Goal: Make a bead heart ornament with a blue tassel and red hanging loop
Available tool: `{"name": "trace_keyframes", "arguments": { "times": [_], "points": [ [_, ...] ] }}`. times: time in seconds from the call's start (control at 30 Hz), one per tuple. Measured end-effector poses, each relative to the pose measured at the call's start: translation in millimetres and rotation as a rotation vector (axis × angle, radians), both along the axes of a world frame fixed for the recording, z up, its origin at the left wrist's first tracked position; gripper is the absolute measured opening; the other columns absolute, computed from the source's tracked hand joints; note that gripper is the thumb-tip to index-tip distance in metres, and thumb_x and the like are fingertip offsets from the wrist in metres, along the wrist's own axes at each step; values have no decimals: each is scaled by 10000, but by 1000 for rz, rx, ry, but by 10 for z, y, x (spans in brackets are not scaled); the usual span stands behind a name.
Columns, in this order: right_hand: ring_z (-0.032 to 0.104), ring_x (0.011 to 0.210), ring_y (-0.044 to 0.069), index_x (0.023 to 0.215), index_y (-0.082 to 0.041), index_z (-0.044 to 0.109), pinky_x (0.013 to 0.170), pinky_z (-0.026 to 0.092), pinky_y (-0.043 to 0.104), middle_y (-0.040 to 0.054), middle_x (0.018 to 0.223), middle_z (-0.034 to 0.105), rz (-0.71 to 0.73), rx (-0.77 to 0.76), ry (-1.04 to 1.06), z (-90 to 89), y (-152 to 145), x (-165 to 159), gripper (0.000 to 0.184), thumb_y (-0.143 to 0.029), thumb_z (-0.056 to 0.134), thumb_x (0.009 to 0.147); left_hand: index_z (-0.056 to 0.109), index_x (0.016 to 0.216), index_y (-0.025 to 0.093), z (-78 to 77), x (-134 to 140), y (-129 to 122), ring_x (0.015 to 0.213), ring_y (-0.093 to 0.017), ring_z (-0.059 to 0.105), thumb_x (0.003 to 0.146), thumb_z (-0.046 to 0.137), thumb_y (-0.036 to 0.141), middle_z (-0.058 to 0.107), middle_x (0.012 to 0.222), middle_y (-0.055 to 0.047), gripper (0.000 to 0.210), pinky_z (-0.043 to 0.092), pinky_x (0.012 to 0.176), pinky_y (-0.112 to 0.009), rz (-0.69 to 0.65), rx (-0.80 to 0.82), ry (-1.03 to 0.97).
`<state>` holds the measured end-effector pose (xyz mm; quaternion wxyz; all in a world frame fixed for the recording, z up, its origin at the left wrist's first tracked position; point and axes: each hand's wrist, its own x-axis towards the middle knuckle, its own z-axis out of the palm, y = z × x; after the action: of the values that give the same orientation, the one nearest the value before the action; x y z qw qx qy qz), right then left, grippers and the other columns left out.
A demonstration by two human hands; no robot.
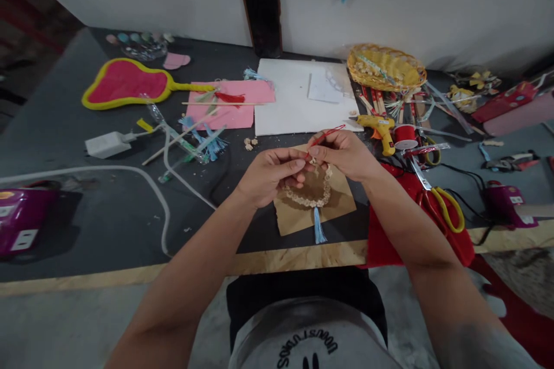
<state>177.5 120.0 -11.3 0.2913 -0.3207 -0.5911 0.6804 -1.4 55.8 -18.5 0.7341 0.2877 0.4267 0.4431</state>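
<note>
red cord (333,131) between hands (274,176) (346,153) (tassel (319,227) near table edge (298,258))

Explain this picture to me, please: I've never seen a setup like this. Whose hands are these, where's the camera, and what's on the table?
There's no machine, just a person's own bare hands. The only camera sits on their head, looking forward and down.

The right hand holds a red cord. The left hand meets it there, though what its fingertips pinch is hard to tell. Below them, a pale loop with a blue tassel shows over brown card.

Around them on the dark table are a yellow glue gun, scissors and a wicker basket.
</note>
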Motion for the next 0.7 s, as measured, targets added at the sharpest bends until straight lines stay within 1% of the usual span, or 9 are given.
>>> {"name": "trace_keyframes", "arguments": {
  "times": [0.13, 0.27, 0.47, 0.53, 0.6, 0.67, 0.7],
  "points": [
    [478, 497, 67, 822, -146, 673, 460, 383, 198, -39, 590, 591, -4, 12, -17, -8, 0, 1, 352, -444, 831, 720, 746, 813, 127, 13, 0, -1, 506, -61, 591, 633, 903, 348, 749, 738, -43, 325, 521, 481, -164, -5, -16, 3],
    [474, 508, 67, 841, -146, 680, 466, 385, 195, -39, 593, 591, -7, 39, -35, -23, 0, 6, 335, -437, 813, 743, 739, 782, 135, 10, 0, -7, 507, -54, 578, 624, 908, 343, 753, 751, -43, 311, 511, 486, -161, -7, -13, 31],
    [493, 505, 68, 834, -146, 670, 477, 394, 204, -36, 617, 592, 3, 70, -33, -6, -12, -25, 351, -463, 796, 753, 719, 756, 152, -17, -13, -1, 522, -60, 589, 641, 886, 389, 728, 709, -21, 312, 501, 502, -159, 40, 53, 134],
    [488, 499, 66, 832, -148, 666, 474, 393, 206, -37, 629, 587, -7, 78, -29, 7, -14, -35, 339, -454, 792, 758, 719, 802, 157, -30, -47, 21, 537, -74, 600, 653, 867, 395, 729, 732, -23, 317, 508, 514, -179, 70, 103, 207],
    [483, 495, 64, 831, -147, 665, 471, 393, 208, -35, 643, 587, -30, 90, -28, 16, -10, -37, 322, -438, 788, 763, 719, 876, 166, -47, -105, 53, 549, -85, 596, 677, 833, 390, 732, 776, -26, 320, 510, 525, -204, 132, 184, 324],
    [485, 497, 63, 822, -142, 668, 464, 390, 207, -25, 663, 598, -61, 101, -44, 21, 1, -29, 315, -431, 781, 770, 716, 916, 173, -73, -175, 88, 590, -104, 601, 714, 785, 372, 730, 804, -26, 292, 514, 563, -229, 212, 300, 516],
    [486, 497, 63, 817, -139, 669, 461, 389, 206, -22, 662, 600, -73, 104, -56, 21, 8, -24, 314, -430, 779, 772, 718, 920, 175, -89, -208, 102, 628, -119, 614, 733, 758, 364, 732, 814, -28, 268, 519, 597, -243, 230, 360, 635]
  ]
}}
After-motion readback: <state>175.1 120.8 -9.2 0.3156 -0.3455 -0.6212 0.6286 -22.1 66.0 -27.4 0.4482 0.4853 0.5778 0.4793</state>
